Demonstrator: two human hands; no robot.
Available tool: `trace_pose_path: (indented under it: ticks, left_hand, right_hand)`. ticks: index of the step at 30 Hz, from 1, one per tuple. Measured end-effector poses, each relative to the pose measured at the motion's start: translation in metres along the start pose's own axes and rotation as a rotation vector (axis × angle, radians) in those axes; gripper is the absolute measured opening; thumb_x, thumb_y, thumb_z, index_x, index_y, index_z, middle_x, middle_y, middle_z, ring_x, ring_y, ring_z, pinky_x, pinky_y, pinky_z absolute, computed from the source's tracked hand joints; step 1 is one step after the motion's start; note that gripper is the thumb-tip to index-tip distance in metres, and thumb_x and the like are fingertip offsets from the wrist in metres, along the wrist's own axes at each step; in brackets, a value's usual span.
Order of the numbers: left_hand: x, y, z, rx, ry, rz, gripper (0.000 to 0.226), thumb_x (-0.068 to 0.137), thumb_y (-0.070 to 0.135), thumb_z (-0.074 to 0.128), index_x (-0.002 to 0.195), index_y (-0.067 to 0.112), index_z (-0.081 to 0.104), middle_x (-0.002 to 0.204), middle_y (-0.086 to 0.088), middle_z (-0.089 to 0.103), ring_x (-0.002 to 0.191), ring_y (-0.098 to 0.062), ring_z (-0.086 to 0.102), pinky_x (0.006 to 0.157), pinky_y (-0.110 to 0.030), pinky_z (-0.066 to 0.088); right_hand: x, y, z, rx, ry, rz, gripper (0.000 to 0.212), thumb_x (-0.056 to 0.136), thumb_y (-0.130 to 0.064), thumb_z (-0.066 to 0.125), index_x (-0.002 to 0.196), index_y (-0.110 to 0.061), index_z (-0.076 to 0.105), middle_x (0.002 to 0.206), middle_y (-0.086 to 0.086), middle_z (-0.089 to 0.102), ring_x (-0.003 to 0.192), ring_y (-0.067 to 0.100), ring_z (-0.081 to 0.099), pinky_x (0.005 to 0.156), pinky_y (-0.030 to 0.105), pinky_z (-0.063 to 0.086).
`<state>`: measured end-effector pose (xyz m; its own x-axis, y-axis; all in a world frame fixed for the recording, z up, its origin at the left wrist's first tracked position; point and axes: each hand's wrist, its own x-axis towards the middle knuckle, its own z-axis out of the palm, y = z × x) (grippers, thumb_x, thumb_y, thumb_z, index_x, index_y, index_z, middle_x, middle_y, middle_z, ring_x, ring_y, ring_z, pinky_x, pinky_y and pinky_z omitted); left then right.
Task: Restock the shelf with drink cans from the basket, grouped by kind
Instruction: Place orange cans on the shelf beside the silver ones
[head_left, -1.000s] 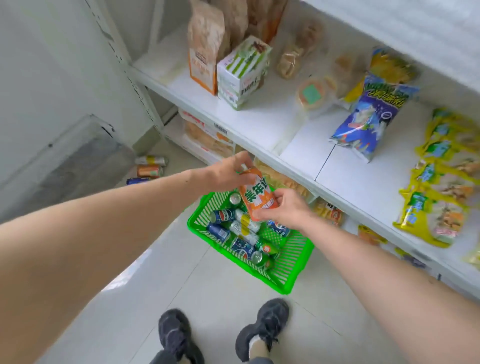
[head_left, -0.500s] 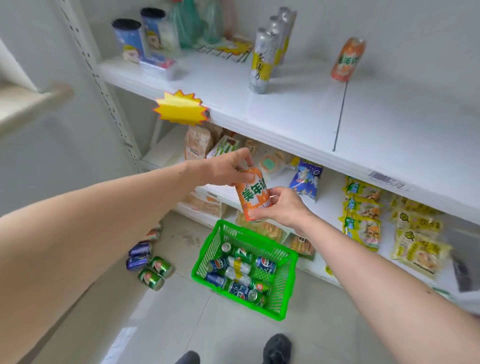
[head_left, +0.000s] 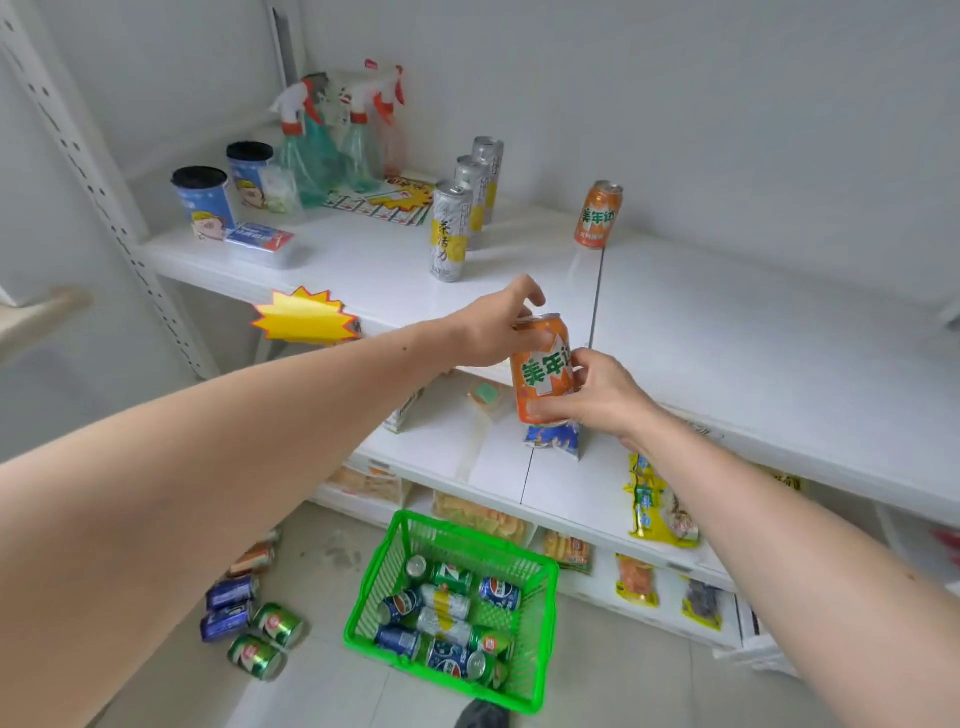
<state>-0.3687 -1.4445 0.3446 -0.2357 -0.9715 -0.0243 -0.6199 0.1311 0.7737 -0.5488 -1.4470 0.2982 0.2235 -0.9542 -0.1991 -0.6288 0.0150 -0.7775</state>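
An orange drink can (head_left: 543, 366) is upright in the air in front of the upper white shelf (head_left: 727, 332). My left hand (head_left: 493, 327) grips its top and my right hand (head_left: 597, 397) grips its lower side. Another orange can (head_left: 597, 214) of the same kind stands at the back of that shelf. Three tall silver cans (head_left: 451, 231) stand in a row to its left. Down on the floor, the green basket (head_left: 540, 623) holds several blue, green and silver cans.
Spray bottles (head_left: 332, 135), two blue cups (head_left: 202, 200) and a small box fill the shelf's left end. A yellow star tag (head_left: 304, 317) hangs on the shelf edge. Snack packets fill the lower shelves. Several cans (head_left: 249, 623) lie on the floor left of the basket.
Both hands have lifted the orange can from just above the basket up to the level of the upper shelf's front edge. My view has tilted upward to the upper shelf.
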Motion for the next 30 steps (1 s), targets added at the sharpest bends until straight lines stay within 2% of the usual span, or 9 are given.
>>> trace_pose_path:
  ticks: [2, 5, 7, 9, 12, 16, 21, 27, 30]
  left_hand:
    - [0.024, 0.005, 0.003, 0.039, 0.040, 0.009, 0.052, 0.092, 0.029, 0.060, 0.134, 0.012, 0.036, 0.134, -0.014, 0.051, 0.114, -0.027, 0.055, 0.093, -0.037, 0.049]
    - [0.060, 0.007, 0.005, 0.057, 0.093, -0.007, 0.062, 0.091, 0.038, 0.061, 0.140, 0.013, 0.032, 0.139, -0.012, 0.047, 0.116, -0.027, 0.055, 0.095, -0.039, 0.049]
    - [0.083, 0.004, 0.005, 0.108, 0.116, -0.037, 0.063, 0.092, 0.042, 0.057, 0.141, 0.011, 0.033, 0.139, -0.010, 0.047, 0.118, -0.026, 0.053, 0.096, -0.037, 0.046]
    - [0.106, -0.006, 0.005, 0.219, 0.125, -0.056, 0.058, 0.094, 0.043, 0.054, 0.139, 0.010, 0.038, 0.140, -0.010, 0.047, 0.119, -0.026, 0.052, 0.097, -0.034, 0.043]
    - [0.136, -0.024, 0.007, 0.381, 0.106, -0.091, 0.052, 0.094, 0.043, 0.052, 0.136, 0.014, 0.041, 0.138, -0.008, 0.047, 0.120, -0.026, 0.051, 0.097, -0.038, 0.044]
    - [0.171, -0.041, 0.016, 0.536, 0.096, -0.145, 0.048, 0.095, 0.044, 0.049, 0.134, 0.017, 0.042, 0.134, -0.003, 0.046, 0.121, -0.025, 0.048, 0.087, -0.037, 0.043]
    - [0.210, -0.052, 0.027, 0.684, 0.069, -0.115, 0.048, 0.096, 0.042, 0.048, 0.136, 0.017, 0.041, 0.137, -0.003, 0.046, 0.127, -0.026, 0.044, 0.094, -0.038, 0.041]
    - [0.241, -0.070, 0.030, 0.745, -0.005, -0.120, 0.051, 0.096, 0.044, 0.047, 0.137, 0.015, 0.041, 0.137, -0.005, 0.045, 0.128, -0.027, 0.041, 0.097, -0.041, 0.040]
    - [0.250, -0.075, 0.029, 0.740, -0.023, -0.115, 0.050, 0.096, 0.045, 0.045, 0.136, 0.014, 0.041, 0.136, -0.005, 0.045, 0.128, -0.027, 0.041, 0.096, -0.040, 0.040]
  right_hand:
    - [0.018, 0.003, -0.012, 0.007, 0.044, -0.016, 0.069, 0.041, -0.041, 0.089, 0.101, -0.022, 0.060, 0.097, -0.003, 0.072, 0.089, 0.014, 0.070, 0.087, 0.040, 0.057]
    - [0.052, 0.010, -0.032, 0.047, 0.102, -0.027, 0.059, 0.054, -0.028, 0.092, 0.102, -0.025, 0.058, 0.101, -0.003, 0.070, 0.093, 0.014, 0.068, 0.086, 0.036, 0.057]
    - [0.078, 0.015, -0.045, 0.071, 0.151, -0.020, 0.059, 0.056, -0.026, 0.092, 0.103, -0.024, 0.058, 0.102, -0.003, 0.069, 0.092, 0.014, 0.068, 0.084, 0.034, 0.057]
    - [0.107, 0.021, -0.057, 0.077, 0.216, -0.013, 0.063, 0.055, -0.029, 0.093, 0.106, -0.022, 0.057, 0.102, -0.003, 0.070, 0.092, 0.014, 0.068, 0.085, 0.035, 0.056]
    - [0.151, 0.027, -0.070, 0.071, 0.296, 0.007, 0.068, 0.052, -0.032, 0.094, 0.107, -0.022, 0.054, 0.102, -0.004, 0.068, 0.093, 0.014, 0.066, 0.084, 0.033, 0.054]
    - [0.203, 0.030, -0.078, 0.044, 0.379, 0.011, 0.069, 0.054, -0.028, 0.093, 0.109, -0.021, 0.052, 0.103, -0.004, 0.065, 0.092, 0.015, 0.063, 0.079, 0.027, 0.048]
    - [0.257, 0.029, -0.078, 0.067, 0.483, 0.033, 0.063, 0.058, -0.024, 0.090, 0.108, -0.021, 0.052, 0.105, -0.002, 0.063, 0.089, 0.015, 0.060, 0.078, 0.024, 0.046]
    - [0.297, 0.033, -0.082, 0.076, 0.535, 0.043, 0.073, 0.055, -0.026, 0.093, 0.116, -0.017, 0.054, 0.114, 0.000, 0.065, 0.101, 0.018, 0.063, 0.085, 0.026, 0.049]
    - [0.309, 0.035, -0.083, 0.064, 0.532, 0.042, 0.074, 0.053, -0.024, 0.093, 0.116, -0.018, 0.055, 0.114, 0.000, 0.066, 0.101, 0.018, 0.064, 0.088, 0.029, 0.052]
